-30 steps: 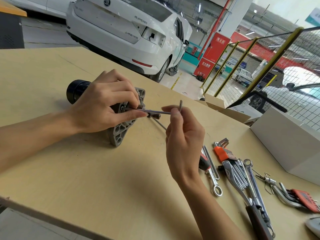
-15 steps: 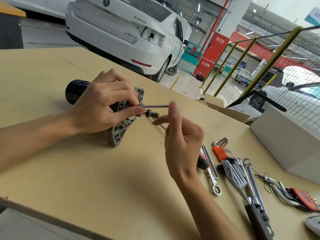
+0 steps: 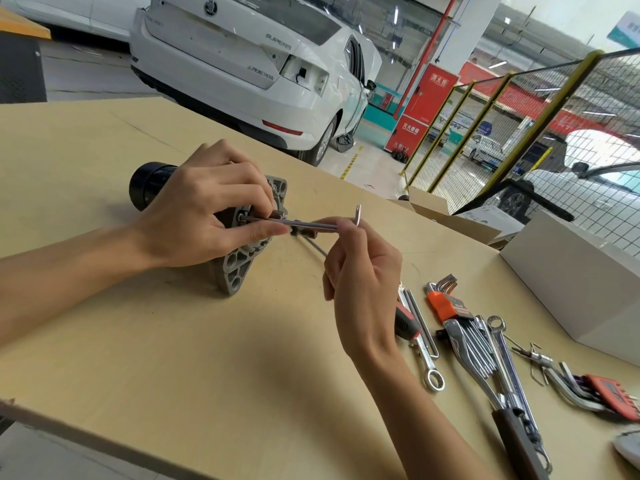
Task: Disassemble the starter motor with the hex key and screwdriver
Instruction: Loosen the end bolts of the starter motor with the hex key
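Your starter motor point(image 3: 239, 237) lies on its side on the wooden table point(image 3: 173, 358), its black end pointing away from the tools and its grey flange facing them. Your left hand point(image 3: 204, 216) curls over the motor body, with thumb and fingertips closed around the near end of the hex key point(image 3: 304, 224) where it enters the flange. Your right hand point(image 3: 360, 271) pinches the far end of that key between thumb and forefinger. Compared with half a second ago, the key's short bent arm has turned to point upward above your right fingers, where before it was hidden; a second ago it stood up the same way. The motor has not shifted. To the right of the motor lie a red-handled screwdriver point(image 3: 405, 323), an orange hex key set point(image 3: 446, 303) and spanners point(image 3: 502, 362).
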Available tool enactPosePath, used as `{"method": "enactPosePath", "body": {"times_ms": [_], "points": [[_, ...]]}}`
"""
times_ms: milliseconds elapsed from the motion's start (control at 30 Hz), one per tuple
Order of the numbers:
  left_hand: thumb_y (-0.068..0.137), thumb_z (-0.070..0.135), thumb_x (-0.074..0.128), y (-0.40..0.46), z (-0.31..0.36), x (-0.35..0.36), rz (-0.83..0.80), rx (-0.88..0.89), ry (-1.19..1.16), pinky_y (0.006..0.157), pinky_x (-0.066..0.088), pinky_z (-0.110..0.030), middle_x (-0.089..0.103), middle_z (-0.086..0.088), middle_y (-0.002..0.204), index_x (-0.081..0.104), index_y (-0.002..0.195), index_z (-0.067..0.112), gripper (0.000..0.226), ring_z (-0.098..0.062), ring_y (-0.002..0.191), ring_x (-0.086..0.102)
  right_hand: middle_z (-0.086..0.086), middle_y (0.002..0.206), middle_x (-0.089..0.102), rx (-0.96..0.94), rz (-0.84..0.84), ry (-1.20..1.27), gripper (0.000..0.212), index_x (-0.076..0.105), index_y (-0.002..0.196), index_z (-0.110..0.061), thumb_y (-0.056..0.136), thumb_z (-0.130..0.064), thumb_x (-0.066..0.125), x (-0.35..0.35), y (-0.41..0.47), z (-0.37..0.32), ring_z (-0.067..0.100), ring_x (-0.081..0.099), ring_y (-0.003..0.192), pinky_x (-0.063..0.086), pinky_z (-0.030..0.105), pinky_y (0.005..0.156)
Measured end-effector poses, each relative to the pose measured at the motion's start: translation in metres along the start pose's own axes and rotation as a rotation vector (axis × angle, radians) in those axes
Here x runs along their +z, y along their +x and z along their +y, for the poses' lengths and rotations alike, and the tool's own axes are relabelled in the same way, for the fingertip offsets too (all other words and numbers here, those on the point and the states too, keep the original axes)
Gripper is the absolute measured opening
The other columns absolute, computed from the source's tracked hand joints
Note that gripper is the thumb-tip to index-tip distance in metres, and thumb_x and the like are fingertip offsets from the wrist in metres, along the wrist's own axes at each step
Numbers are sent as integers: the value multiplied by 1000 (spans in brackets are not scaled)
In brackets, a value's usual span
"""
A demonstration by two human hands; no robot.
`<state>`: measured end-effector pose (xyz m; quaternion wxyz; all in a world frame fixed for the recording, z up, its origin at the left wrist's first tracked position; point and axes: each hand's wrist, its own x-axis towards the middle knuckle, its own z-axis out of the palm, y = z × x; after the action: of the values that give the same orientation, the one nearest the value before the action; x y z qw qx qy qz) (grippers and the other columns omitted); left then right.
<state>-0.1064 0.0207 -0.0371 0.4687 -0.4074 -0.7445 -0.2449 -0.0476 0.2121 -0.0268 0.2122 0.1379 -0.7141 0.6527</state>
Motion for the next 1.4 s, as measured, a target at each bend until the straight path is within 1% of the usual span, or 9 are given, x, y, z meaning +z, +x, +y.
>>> {"method": "enactPosePath", "body": {"times_ms": [167, 500, 600, 733, 933, 1067, 1167, 1233, 1400], "points": [[87, 36, 71, 0, -2, 0, -7, -7, -9, 74, 46, -53, 72, -3, 85, 74, 74, 6, 33, -33, 87, 60, -6, 51, 37, -105, -40, -93, 28, 67, 90, -17, 94, -28, 42, 0, -2, 3, 10, 32, 46, 25, 33, 46], [87, 37, 69, 0, -2, 0, -10, 8, 2, 71, 45, -53, 72, 0, 84, 75, 74, 8, 32, -31, 87, 60, 1, 50, 34, -258, -93, -53, 24, 68, 89, -25, 88, -27, 44, 1, -7, 1, 14, 30, 45, 26, 34, 44], [88, 36, 69, 0, -3, 1, -3, 11, 17, 71, 45, -54, 71, 0, 84, 74, 73, 8, 32, -32, 87, 61, 1, 47, 33, -344, -97, -59, 26, 67, 81, -17, 93, -33, 51, 1, -7, 0, 17, 29, 41, 25, 32, 43], [88, 35, 68, 0, -3, 0, -1, 5, 12, 70, 45, -54, 71, 0, 83, 74, 73, 7, 32, -31, 87, 60, 7, 45, 32, -395, -42, -94, 55, 65, 64, 3, 96, -39, 52, 3, -7, 2, 21, 29, 39, 23, 36, 42], [88, 34, 68, 1, -3, 2, 3, -5, -5, 70, 45, -54, 71, -1, 83, 74, 72, 7, 32, -31, 86, 60, -13, 44, 47, -295, 68, -95, 58, 68, 58, -2, 96, -41, 49, 4, -2, 3, 5, 43, 44, 33, 25, 53], [87, 35, 69, 0, -4, 1, 2, -7, -14, 71, 46, -54, 71, 0, 83, 74, 72, 7, 32, -30, 86, 60, 24, 47, 41, -132, 59, -90, 55, 72, 59, -17, 93, -54, 49, 6, -2, 1, 36, 40, 43, 46, 42, 65], [87, 36, 70, 1, -3, 1, -5, -11, -13, 71, 46, -54, 72, -1, 82, 74, 71, 6, 33, -30, 86, 60, 16, 45, 43, -77, 45, -49, 49, 74, 67, -13, 96, -44, 49, 3, -1, 3, 18, 41, 39, 38, 24, 43], [87, 36, 70, 1, -4, 0, -13, -12, -11, 71, 45, -54, 72, -1, 83, 75, 72, 6, 34, -29, 87, 60, 12, 46, 41, -72, 41, -40, 45, 72, 69, -10, 95, -37, 47, 1, 0, 4, 10, 40, 40, 35, 20, 43], [85, 37, 71, 0, -5, 1, -11, -11, 3, 72, 46, -55, 72, -2, 84, 74, 71, 6, 34, -30, 88, 61, 7, 50, 42, -162, 37, -132, 32, 68, 81, -19, 96, -34, 44, 0, 1, 6, 14, 41, 45, 36, 33, 45]]}}
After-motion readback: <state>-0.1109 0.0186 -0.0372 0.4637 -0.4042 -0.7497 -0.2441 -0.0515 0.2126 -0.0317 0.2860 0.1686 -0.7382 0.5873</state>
